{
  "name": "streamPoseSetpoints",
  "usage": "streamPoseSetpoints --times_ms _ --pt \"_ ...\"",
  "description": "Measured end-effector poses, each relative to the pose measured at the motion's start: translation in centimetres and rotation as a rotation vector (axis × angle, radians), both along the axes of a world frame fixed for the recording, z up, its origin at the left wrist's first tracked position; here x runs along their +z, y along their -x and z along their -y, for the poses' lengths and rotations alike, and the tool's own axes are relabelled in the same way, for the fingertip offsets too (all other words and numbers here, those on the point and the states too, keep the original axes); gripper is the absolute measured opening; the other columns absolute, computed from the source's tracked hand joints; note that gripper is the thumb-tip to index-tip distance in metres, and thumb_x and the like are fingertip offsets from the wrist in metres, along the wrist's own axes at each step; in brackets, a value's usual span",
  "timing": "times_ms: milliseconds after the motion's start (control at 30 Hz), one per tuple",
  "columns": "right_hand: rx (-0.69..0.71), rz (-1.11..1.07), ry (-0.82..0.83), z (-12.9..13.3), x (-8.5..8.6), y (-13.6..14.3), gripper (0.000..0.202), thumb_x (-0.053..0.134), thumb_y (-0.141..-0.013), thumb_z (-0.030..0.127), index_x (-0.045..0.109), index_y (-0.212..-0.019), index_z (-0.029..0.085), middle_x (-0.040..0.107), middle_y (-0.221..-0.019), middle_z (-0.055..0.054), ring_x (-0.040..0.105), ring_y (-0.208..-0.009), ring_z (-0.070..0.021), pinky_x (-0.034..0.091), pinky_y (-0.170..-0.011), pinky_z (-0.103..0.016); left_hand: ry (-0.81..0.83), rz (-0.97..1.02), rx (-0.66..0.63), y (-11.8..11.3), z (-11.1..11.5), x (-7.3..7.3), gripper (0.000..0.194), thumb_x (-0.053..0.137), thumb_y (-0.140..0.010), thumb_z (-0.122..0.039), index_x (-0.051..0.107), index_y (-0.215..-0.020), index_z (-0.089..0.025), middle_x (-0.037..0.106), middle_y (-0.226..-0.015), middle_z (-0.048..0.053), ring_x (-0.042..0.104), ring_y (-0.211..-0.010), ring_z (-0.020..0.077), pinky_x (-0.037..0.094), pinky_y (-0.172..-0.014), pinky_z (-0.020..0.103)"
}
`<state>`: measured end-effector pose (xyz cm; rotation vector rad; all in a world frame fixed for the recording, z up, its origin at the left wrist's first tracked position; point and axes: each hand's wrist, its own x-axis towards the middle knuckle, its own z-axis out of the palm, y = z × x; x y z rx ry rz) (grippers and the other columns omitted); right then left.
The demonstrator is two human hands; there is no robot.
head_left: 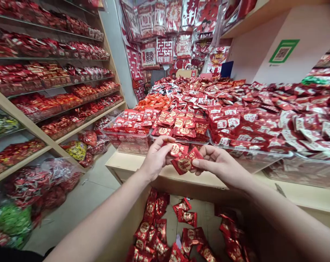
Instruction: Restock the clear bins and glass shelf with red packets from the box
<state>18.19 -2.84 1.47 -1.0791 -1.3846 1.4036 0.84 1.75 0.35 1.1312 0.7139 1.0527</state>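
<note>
My left hand (pixel 157 157) pinches a red wrapped candy (pixel 178 149) with pale gold print between thumb and fingers. Overlapping it just below and to the right is a second red wrapped candy (pixel 184 164) with a round gold emblem, gripped by my right hand (pixel 217 163). Both hands are raised in front of a clear plastic bin (pixel 208 140) heaped with similar red candies (pixel 178 122). Beneath my arms, a cardboard box (pixel 181 182) has several loose red-and-gold candies (pixel 154 233) scattered across its bottom.
More clear bins (pixel 127 142) of candy line the pale counter (pixel 113 162), piled high toward the right. Shelves (pixel 58 140) stocked with packets stand at left, with filled plastic bags (pixel 15 218) on the floor. A green-framed code sign (pixel 284 51) hangs on the right wall.
</note>
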Motion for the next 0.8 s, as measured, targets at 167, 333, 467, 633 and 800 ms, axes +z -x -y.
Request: streamPoseSetpoints --times_ms 167,333,467,633,800 --pt "-0.051 -0.065 0.068 -0.7 -1.1 0.0 0.028 0.065 -0.066 0.035 0.043 -0.062 0.017 0.062 -0.056 0.001 0.06 -0.053 -0.0106 0.047 -0.054 -0.024 -0.105 -0.019 0.034 -1.1 0.7 -2.2 0.036 0.064 -0.067 -0.026 0.044 -0.096 -0.02 0.057 -0.082 -0.001 0.056 -0.068 0.0094 0.049 -0.063 0.022" --pt "-0.038 -0.05 0.093 -1.0 -2.2 0.4 0.025 0.064 -0.067 0.034 0.047 -0.071 0.016 0.062 -0.062 0.001 0.059 -0.056 -0.0096 0.048 -0.057 -0.024 -0.178 -0.118 0.144 -0.1 1.3 -3.3 0.036 0.065 -0.066 -0.019 0.042 -0.094 -0.021 0.058 -0.083 0.0 0.057 -0.073 0.0113 0.048 -0.067 0.024" --pt "-0.041 -0.006 0.072 -1.4 -3.0 0.7 0.027 0.066 -0.066 0.033 0.047 -0.071 0.016 0.059 -0.06 0.002 0.056 -0.054 -0.009 0.046 -0.054 -0.023 -0.193 -0.164 0.153 0.2 1.5 -3.7 0.033 0.063 -0.068 -0.02 0.043 -0.094 -0.021 0.057 -0.084 -0.001 0.058 -0.073 0.0111 0.048 -0.065 0.022" --pt "-0.02 0.005 0.03 -1.6 -3.6 1.0 0.025 0.064 -0.068 0.032 0.045 -0.076 0.016 0.055 -0.063 0.003 0.053 -0.055 -0.0084 0.045 -0.054 -0.023 -0.238 -0.186 0.139 0.3 1.6 -4.0 0.031 0.062 -0.069 -0.019 0.044 -0.094 -0.021 0.058 -0.087 0.0 0.058 -0.076 0.0105 0.048 -0.064 0.019" --pt "-0.005 0.106 -0.058 -1.5 -3.9 1.0 0.021 0.061 -0.071 0.029 0.047 -0.08 0.017 0.055 -0.068 0.002 0.052 -0.06 -0.0097 0.044 -0.055 -0.023 -0.288 -0.243 0.104 0.6 1.5 -4.3 0.028 0.057 -0.073 -0.022 0.043 -0.098 -0.023 0.055 -0.089 0.0 0.056 -0.071 0.0096 0.047 -0.06 0.019"
